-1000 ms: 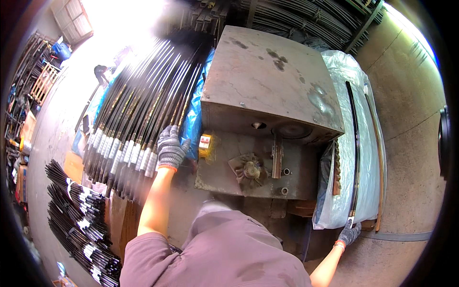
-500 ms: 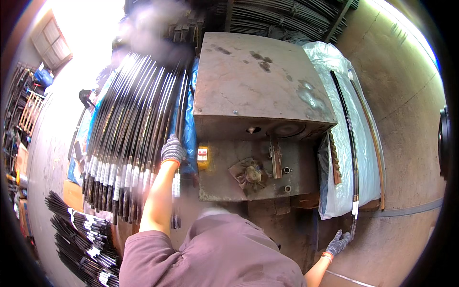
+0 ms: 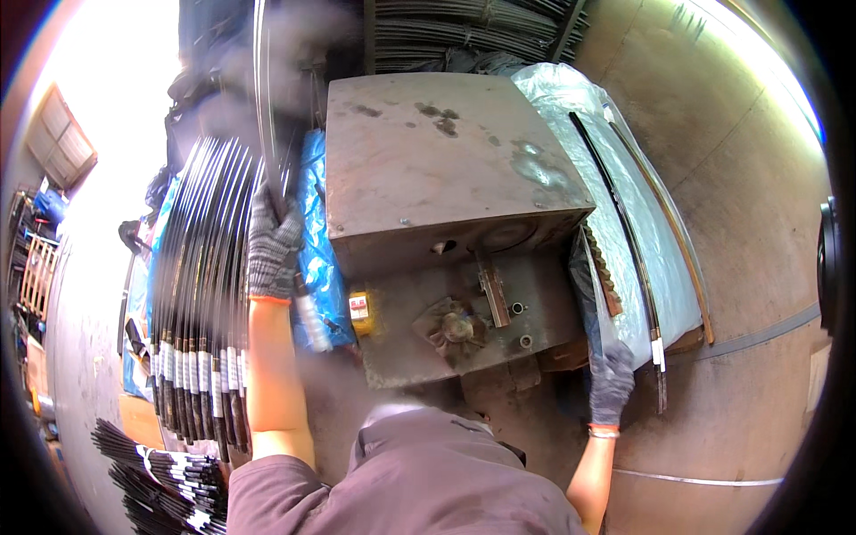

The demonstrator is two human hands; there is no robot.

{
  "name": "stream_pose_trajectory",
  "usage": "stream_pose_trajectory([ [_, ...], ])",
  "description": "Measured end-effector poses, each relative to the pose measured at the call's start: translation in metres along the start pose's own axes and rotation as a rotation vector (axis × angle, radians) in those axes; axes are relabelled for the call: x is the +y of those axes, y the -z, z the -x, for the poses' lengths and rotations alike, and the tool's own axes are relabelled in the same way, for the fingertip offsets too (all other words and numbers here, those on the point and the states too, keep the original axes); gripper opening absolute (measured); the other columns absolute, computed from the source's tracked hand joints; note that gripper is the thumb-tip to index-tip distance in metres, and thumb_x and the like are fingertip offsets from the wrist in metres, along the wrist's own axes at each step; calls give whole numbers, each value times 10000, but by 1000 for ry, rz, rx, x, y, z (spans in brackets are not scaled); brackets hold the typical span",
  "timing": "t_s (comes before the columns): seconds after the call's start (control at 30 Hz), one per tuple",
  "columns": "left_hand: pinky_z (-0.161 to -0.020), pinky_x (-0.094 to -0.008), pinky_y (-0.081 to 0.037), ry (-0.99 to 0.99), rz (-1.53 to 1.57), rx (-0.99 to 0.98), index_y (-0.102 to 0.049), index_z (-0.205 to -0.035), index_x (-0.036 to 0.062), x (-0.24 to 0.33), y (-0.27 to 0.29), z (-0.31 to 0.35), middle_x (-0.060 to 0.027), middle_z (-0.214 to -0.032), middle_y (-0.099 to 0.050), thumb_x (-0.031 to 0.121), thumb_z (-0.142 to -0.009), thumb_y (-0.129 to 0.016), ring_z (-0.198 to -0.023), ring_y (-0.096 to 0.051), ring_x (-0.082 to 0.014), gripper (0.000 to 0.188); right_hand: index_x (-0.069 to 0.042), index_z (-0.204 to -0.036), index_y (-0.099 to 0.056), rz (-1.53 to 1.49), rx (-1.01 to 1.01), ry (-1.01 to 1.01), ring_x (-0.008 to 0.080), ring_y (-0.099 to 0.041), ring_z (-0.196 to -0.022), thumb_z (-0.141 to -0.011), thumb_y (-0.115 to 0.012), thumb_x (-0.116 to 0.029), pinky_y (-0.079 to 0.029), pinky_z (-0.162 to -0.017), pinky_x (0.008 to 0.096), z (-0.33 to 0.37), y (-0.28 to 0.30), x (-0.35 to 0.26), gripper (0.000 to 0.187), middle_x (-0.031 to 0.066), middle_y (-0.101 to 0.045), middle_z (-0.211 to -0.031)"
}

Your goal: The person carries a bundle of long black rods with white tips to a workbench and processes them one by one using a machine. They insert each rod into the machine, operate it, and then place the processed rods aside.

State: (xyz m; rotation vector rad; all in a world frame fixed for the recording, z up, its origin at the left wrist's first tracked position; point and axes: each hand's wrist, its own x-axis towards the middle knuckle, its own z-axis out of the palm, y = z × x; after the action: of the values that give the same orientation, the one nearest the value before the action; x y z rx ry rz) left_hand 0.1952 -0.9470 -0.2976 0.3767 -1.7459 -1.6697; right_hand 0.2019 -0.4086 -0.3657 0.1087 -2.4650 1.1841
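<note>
My left hand (image 3: 275,239), in a grey striped knit glove, is closed around a few slim dark rods (image 3: 265,107) that stand up steeply from it. Their lower ends, with a white band, show blurred below the hand. Left of it lies a wide row of similar dark rods (image 3: 201,259) with white bands near their ends. My right hand (image 3: 612,383), gloved too, is beside the near end of a plastic-wrapped stack (image 3: 535,85); motion smears its fingers. Just right of that hand, a pair of dark rods (image 3: 624,214) lies on the plastic.
A metal machine housing (image 3: 455,152) stands between the two stacks. Its lower ledge (image 3: 401,357) holds a yellow switch box (image 3: 361,312), a crumpled cloth (image 3: 455,326) and small rings (image 3: 525,341). A brown strip (image 3: 664,223) lies far right. Bundled rods (image 3: 169,481) are at lower left.
My left hand has moved left and up, raising the rods from the row's right edge. My right hand has come up and inward, away from the rod ends at right. The view has shifted.
</note>
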Motion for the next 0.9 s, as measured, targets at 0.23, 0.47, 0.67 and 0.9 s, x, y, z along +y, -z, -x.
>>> stream_pose_trajectory([
  [0.23, -691, -289, -497, 485, 757, -486, -467, -1141, 39, 32, -157, 86, -63, -929, -576, 39, -724, -624, -840, -573, -157, 446, -32, -1114, -487, 13, -260, 583, 271, -577, -956, -683, -746, -203, -465, -822, 324, -33, -106, -152, 531, 154, -559, -1053],
  [0.47, -784, -361, -487, 598, 1015, -542, -490, -1126, 41, 4, -168, 116, -89, -942, -598, 79, -751, -653, -878, -583, -239, 411, -85, -986, -542, 402, -190, 392, 327, -588, -655, -653, -729, -164, -476, -588, 404, 12, -91, -48, 390, 113, -595, -715],
  [0.67, -614, -310, -505, 441, 932, -25, -523, -969, 51, 3, -74, -13, -52, -743, -574, 96, -805, -611, -645, -578, -174, 192, -104, -778, -583, 763, -263, -82, 322, -590, -674, -637, -687, -189, -471, -645, 395, 148, -2, 105, 195, 113, -595, -707],
  [0.9, -533, -308, -471, 636, 934, -46, -480, -965, 62, -26, -137, 42, -41, -685, -503, 49, -805, -585, -576, -501, -155, 192, -61, -922, -590, 378, -503, -225, 332, -599, -739, -605, -757, -276, -476, -695, 387, 156, 12, 68, 417, 146, -616, -779],
])
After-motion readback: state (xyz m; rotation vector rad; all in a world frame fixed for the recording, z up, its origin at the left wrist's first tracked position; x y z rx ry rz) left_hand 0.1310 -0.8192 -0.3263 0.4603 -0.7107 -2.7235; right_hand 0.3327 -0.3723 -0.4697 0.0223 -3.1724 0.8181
